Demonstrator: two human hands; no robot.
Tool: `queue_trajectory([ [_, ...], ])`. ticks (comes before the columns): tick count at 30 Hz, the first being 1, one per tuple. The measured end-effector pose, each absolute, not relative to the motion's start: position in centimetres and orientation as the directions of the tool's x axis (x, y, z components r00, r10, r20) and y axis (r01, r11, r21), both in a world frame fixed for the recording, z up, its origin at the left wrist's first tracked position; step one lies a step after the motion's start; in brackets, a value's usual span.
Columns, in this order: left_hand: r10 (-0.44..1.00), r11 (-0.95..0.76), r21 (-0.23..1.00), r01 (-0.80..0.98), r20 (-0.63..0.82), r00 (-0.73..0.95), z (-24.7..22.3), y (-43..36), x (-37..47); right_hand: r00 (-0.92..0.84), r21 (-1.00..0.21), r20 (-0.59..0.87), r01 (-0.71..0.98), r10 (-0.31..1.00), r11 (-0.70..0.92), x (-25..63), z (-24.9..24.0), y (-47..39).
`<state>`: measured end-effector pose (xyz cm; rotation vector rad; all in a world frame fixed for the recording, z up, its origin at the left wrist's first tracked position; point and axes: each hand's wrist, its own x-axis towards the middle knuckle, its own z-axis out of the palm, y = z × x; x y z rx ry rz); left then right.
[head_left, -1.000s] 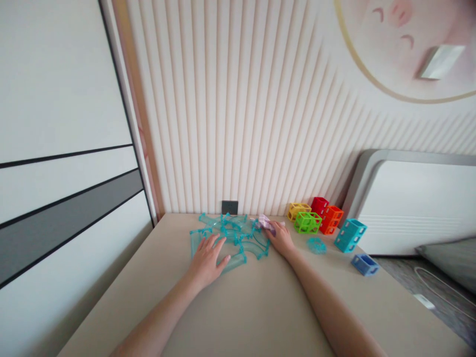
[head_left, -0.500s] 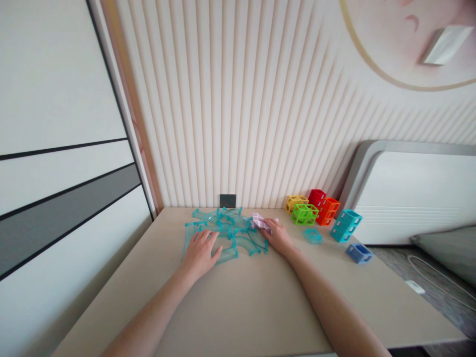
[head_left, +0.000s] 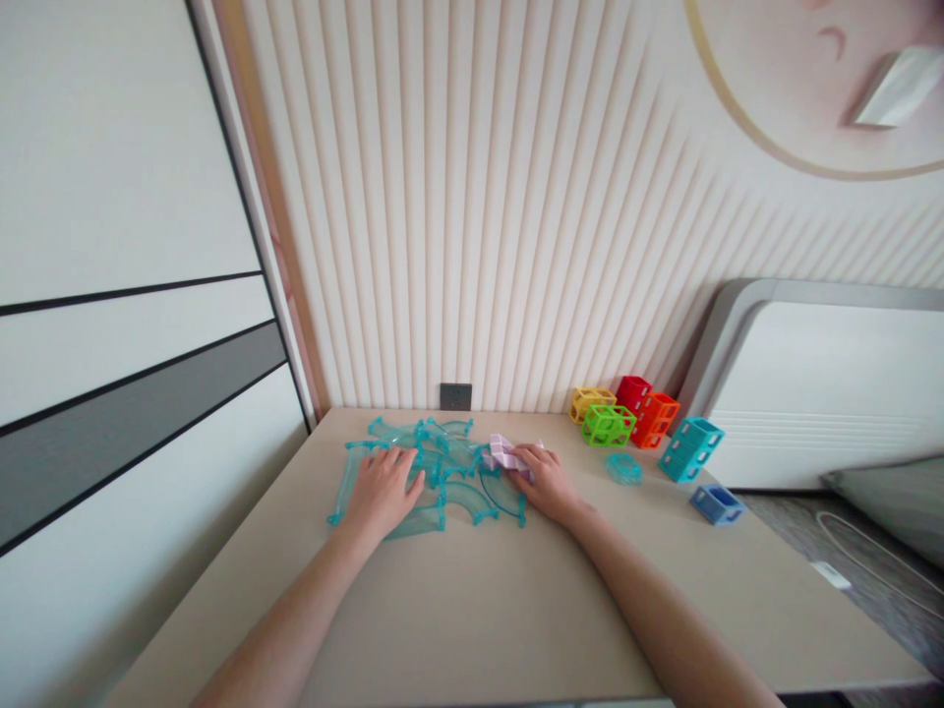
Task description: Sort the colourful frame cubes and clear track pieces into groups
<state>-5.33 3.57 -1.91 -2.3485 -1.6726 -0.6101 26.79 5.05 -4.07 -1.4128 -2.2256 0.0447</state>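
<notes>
Several translucent teal track pieces (head_left: pixel 461 500), some curved, lie spread in a loose cluster on the beige tabletop (head_left: pixel 472 610). My left hand (head_left: pixel 383 492) rests on the left part of this cluster, palm down, with fingers apart and nothing gripped. At the cluster's right edge, my right hand (head_left: pixel 544 480) has its fingers closed over a crumpled lilac checked cloth (head_left: pixel 502 452). The cloth touches or overlaps the nearest teal pieces; part of it is hidden under the fingers.
Right of my right hand stand yellow (head_left: pixel 590 401), green (head_left: pixel 609 425), red (head_left: pixel 632 393), orange (head_left: pixel 655 421) and teal (head_left: pixel 691 450) frame blocks. A blue block (head_left: pixel 718 504) and a small teal pile (head_left: pixel 623 469) sit nearer. A ribbed wall (head_left: pixel 472 216) with a socket (head_left: pixel 455 396) borders the table.
The teal pieces have slid left and slightly toward me, and my left hand has moved the same way. My right hand, with the cloth, has shifted a little left and nearer.
</notes>
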Motion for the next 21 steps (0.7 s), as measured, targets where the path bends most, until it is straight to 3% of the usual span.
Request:
queue_trajectory([
  [4,0.847,-0.368,0.101,0.924,0.447,0.288,-1.8,3.7,-5.5,-0.388,-0.251,0.408,0.822,0.826,0.510,26.7,-3.1,4.3],
  [11,0.768,-0.571,0.172,0.803,0.459,0.447,-2.4,4.0,-5.5,-0.408,-0.163,0.513,0.818,0.755,0.552,26.1,-1.5,3.5],
  [17,0.775,-0.572,0.184,0.799,0.441,0.453,-2.7,4.0,-5.3,-0.658,-0.039,0.491,0.638,0.571,0.769,22.6,-1.4,1.8],
  [21,0.774,-0.582,0.186,0.791,0.427,0.468,-2.8,3.9,-5.0,-0.740,-0.025,0.455,0.546,0.495,0.838,20.5,-1.6,0.8],
])
